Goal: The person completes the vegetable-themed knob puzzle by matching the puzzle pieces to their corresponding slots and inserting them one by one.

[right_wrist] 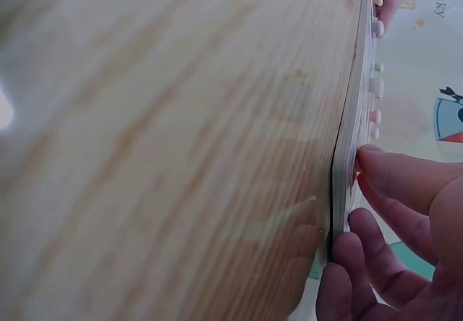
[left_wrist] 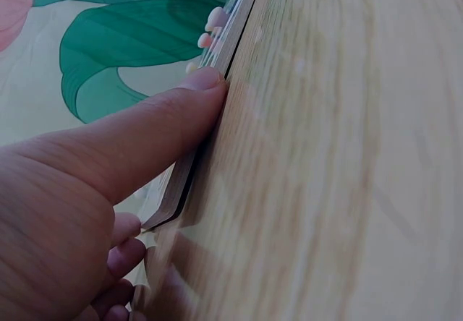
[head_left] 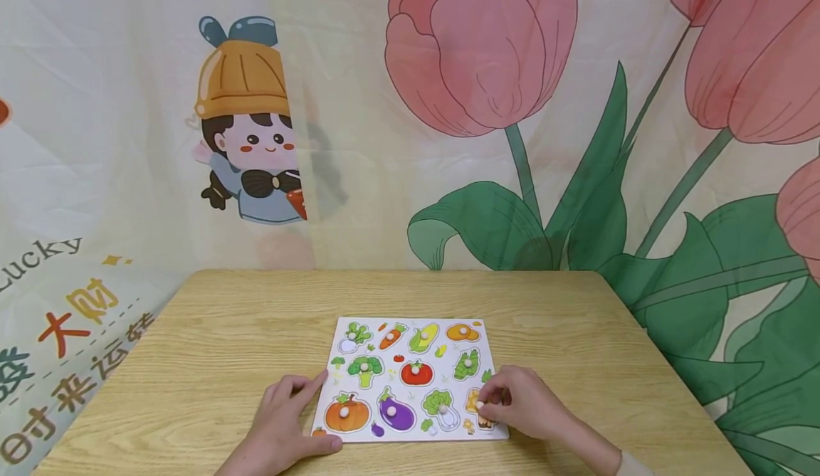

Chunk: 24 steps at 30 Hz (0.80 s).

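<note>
A white knobbed vegetable puzzle board [head_left: 410,389] lies flat on the table. My left hand [head_left: 282,419] holds its near left corner, the thumb [left_wrist: 192,93] along the front edge and the index fingertip at the left side. At the near right corner my right hand [head_left: 528,403] pinches the pale knob of a mushroom piece [head_left: 472,398], which lies over its place on the board and is partly covered by the fingers. Beside it sits a bok choy piece [head_left: 438,401]. In the right wrist view the thumb [right_wrist: 405,173] is low over the board's face, other fingers by its side edge.
An eggplant piece [head_left: 398,416], a pumpkin piece [head_left: 355,417], a tomato piece [head_left: 419,376] and several other vegetable pieces with knobs sit in the board. The wooden table [head_left: 211,362] extends around it. A printed cloth [head_left: 352,198] with tulips hangs behind the far edge.
</note>
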### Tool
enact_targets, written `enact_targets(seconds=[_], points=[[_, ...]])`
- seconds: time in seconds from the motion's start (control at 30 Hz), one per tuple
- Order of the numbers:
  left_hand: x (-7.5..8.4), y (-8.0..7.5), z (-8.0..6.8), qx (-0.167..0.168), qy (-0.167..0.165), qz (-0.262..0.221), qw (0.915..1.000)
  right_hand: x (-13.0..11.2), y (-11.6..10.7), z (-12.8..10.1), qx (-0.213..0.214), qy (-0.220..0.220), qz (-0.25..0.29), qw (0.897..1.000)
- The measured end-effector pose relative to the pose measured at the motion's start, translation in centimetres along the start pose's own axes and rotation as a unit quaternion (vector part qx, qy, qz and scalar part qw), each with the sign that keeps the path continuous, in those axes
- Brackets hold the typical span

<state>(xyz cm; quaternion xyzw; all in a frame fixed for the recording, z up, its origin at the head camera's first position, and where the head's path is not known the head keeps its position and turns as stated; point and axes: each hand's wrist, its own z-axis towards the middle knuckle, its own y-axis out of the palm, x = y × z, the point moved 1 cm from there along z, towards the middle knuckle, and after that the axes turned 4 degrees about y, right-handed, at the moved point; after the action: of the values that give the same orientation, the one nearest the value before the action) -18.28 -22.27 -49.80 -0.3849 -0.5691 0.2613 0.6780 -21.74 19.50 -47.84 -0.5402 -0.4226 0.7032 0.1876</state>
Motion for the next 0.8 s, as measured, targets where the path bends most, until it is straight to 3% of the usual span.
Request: enact_targets(seconds=[0.43, 0.8], points=[[-0.1, 0.1, -0.1, 0.004, -0.001, -0.003, 1.0000, -0.1, -0.3, -0.2, 0.003, 0.024, -0.013, 1.000], [-0.5, -0.5, 0.1, 0.006, 0.014, -0.006, 0.9999, 0.4, -2.9, -0.8, 0.070, 0.060, -0.029, 0.995]])
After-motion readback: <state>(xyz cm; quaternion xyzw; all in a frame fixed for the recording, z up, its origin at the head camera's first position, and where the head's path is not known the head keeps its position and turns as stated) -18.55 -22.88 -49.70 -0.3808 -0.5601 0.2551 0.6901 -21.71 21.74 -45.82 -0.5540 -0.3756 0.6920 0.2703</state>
